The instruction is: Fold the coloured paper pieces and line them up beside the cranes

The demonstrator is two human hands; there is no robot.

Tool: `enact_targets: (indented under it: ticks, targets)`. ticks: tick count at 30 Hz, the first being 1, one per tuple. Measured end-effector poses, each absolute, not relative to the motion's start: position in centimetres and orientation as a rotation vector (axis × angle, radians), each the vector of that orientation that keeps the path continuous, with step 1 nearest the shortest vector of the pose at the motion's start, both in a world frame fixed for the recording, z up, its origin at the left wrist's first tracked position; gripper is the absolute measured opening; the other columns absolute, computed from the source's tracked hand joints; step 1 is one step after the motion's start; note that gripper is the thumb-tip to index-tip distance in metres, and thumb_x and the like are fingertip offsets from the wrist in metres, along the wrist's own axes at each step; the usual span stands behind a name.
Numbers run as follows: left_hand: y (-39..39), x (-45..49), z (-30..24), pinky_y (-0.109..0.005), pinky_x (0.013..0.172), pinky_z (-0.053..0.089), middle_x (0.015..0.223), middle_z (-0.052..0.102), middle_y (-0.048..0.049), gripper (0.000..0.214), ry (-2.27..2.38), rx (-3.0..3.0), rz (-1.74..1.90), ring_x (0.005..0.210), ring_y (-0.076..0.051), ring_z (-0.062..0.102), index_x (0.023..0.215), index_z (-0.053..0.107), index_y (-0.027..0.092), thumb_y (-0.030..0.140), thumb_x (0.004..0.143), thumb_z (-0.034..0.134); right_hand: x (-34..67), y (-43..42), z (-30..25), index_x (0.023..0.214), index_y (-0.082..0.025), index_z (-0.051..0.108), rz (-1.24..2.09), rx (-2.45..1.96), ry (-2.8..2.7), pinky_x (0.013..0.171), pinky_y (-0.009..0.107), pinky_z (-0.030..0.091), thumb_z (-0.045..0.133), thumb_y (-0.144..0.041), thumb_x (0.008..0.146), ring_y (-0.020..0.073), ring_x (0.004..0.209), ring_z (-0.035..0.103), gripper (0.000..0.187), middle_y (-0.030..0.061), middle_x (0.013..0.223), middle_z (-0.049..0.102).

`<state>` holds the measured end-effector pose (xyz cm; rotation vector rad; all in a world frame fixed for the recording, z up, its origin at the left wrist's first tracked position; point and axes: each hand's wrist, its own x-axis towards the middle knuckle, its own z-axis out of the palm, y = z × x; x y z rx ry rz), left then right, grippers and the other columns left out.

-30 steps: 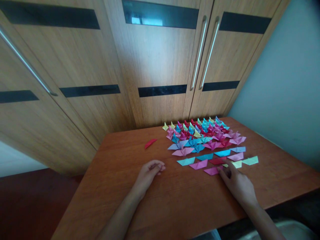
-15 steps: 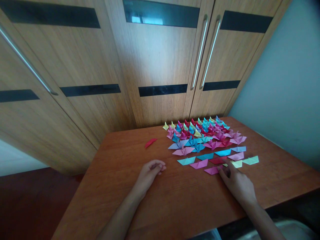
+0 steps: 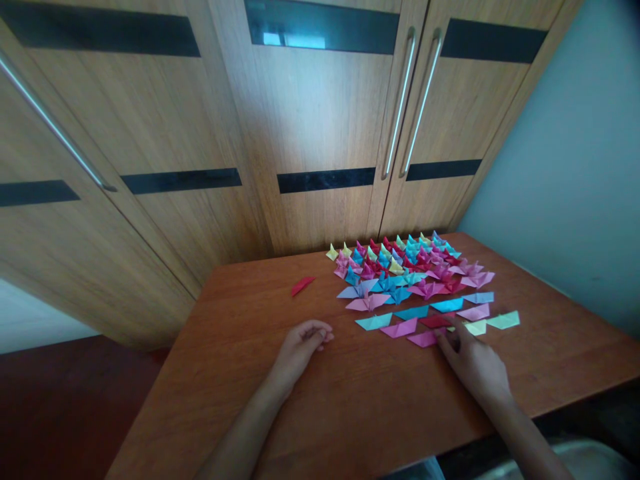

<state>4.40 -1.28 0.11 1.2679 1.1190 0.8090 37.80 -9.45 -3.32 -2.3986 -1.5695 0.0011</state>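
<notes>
My left hand (image 3: 300, 349) rests on the wooden table (image 3: 250, 400) with its fingers curled into a loose fist, and a bit of pink shows at the fingertips. My right hand (image 3: 473, 363) lies further right, its fingertips pinched on a pink folded paper piece (image 3: 424, 339). Just beyond that are several flat folded pieces in blue, pink, red and pale green (image 3: 435, 317). Behind them stands a dense group of folded paper shapes (image 3: 400, 267) in many colours.
A single red folded piece (image 3: 302, 285) lies apart on the table's left. Wooden wardrobe doors with metal handles (image 3: 400, 100) rise right behind the table. A pale blue wall (image 3: 575, 167) borders the right. Dark red floor (image 3: 65, 400) shows at the left.
</notes>
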Motion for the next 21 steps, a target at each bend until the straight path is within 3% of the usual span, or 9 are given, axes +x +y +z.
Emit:
enact_targets:
  ticks: [6, 9, 13, 17, 21]
  targets:
    - [-0.9, 4.3, -0.3, -0.025, 0.069, 0.047, 0.084, 0.071, -0.0070, 0.024, 1.117, 1.291, 0.800, 0.084, -0.018, 0.064, 0.089, 0.067, 0.016, 0.036, 0.078, 0.059, 36.9, -9.8, -3.5, 0.115, -0.019, 0.058, -0.066, -2.121, -1.475, 0.048, 0.025, 0.037, 0.042, -0.048, 0.089, 0.0209, 0.056, 0.064, 0.042, 0.0022, 0.066, 0.067]
    - [-0.5, 4.3, -1.1, -0.026, 0.068, 0.049, 0.087, 0.071, -0.0080, 0.025, 1.127, 1.312, 0.812, 0.086, -0.019, 0.065, 0.091, 0.066, 0.015, 0.036, 0.080, 0.058, 34.4, -9.8, -3.0, 0.113, -0.018, 0.059, 0.053, -1.925, -1.476, 0.049, 0.025, 0.041, 0.042, -0.047, 0.089, 0.0180, 0.052, 0.062, 0.041, 0.0024, 0.065, 0.066]
    - [0.8, 4.0, -1.9, -0.027, 0.068, 0.052, 0.092, 0.070, -0.0072, 0.022, 1.274, 1.618, 0.913, 0.085, -0.018, 0.066, 0.095, 0.064, 0.017, 0.030, 0.085, 0.049, 29.3, -9.4, -2.2, 0.113, -0.018, 0.060, 0.305, -1.724, -1.652, 0.058, 0.025, 0.049, 0.042, -0.040, 0.091, 0.0180, 0.064, 0.065, 0.036, 0.0049, 0.078, 0.069]
    - [3.1, 2.8, -1.7, -0.032, 0.083, 0.049, 0.097, 0.066, -0.0065, 0.022, 1.581, 2.060, 1.024, 0.090, -0.018, 0.062, 0.099, 0.063, 0.018, 0.020, 0.085, 0.047, 24.7, -9.1, -2.0, 0.112, -0.020, 0.062, 0.491, -1.576, -1.809, 0.076, 0.029, 0.051, 0.040, -0.030, 0.091, 0.0184, 0.081, 0.066, 0.031, 0.0062, 0.095, 0.070]
    - [6.2, 2.1, -1.2, -0.038, 0.096, 0.041, 0.110, 0.058, -0.0081, 0.027, 1.699, 2.252, 0.976, 0.105, -0.023, 0.053, 0.110, 0.061, 0.021, 0.025, 0.085, 0.052, 22.9, -9.2, -2.0, 0.116, -0.022, 0.060, 0.593, -1.526, -1.897, 0.083, 0.031, 0.050, 0.040, -0.025, 0.091, 0.0191, 0.090, 0.066, 0.033, 0.0059, 0.105, 0.069]
